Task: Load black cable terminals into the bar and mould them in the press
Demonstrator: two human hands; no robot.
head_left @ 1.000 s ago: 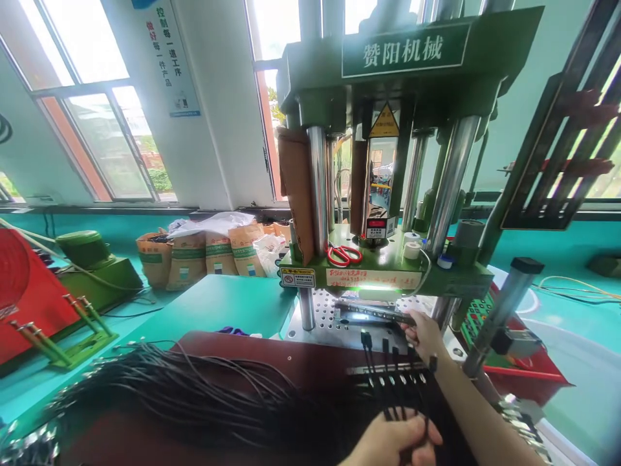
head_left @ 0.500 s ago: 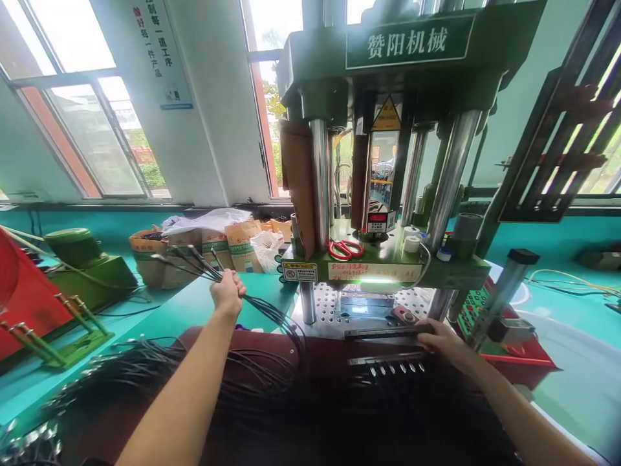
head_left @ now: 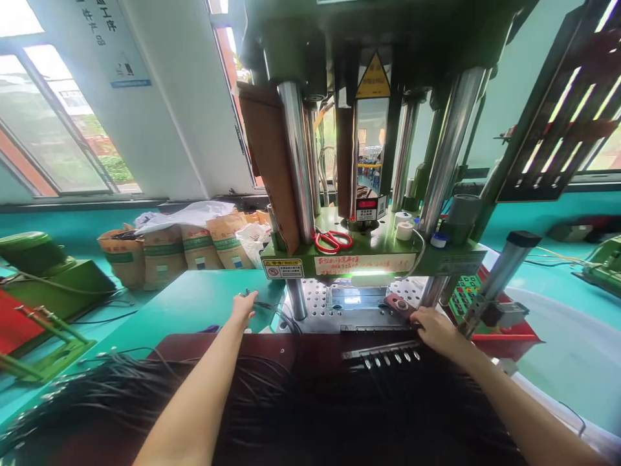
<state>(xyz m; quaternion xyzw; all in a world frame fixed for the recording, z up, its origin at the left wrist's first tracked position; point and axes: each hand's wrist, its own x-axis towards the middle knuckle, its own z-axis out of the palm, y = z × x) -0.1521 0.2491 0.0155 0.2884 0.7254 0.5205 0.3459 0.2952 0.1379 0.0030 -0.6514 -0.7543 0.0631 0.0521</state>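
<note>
My left hand (head_left: 244, 310) is over the green tabletop, fingers closed around a bundle of black cables (head_left: 279, 312). Their metal ends peek out just above the fingers, and the cables run right and bend down toward the table edge. Curled at the right end of a dark metal bar (head_left: 373, 329), my right hand (head_left: 434, 329) grips it at the press's front edge. A brownish-red block with a round hole (head_left: 400, 305) lies just behind those fingers. In front, a slotted metal strip (head_left: 378, 350) holds a row of several cables with shiny ends pointing down.
A green press (head_left: 359, 249) with steel columns and a perforated bed (head_left: 315, 298) stands ahead. Red-handled scissors (head_left: 334, 241) and white tape rolls (head_left: 404, 230) lie on its plate. Many black cables (head_left: 121, 382) cover the near left. A red tray (head_left: 509, 330) sits right; paper sacks (head_left: 165, 252) stand behind.
My left hand has lowered and moved slightly right with the cables, whose ends no longer fan out above it. The dark bar in my right hand now lies closer against the press bed.
</note>
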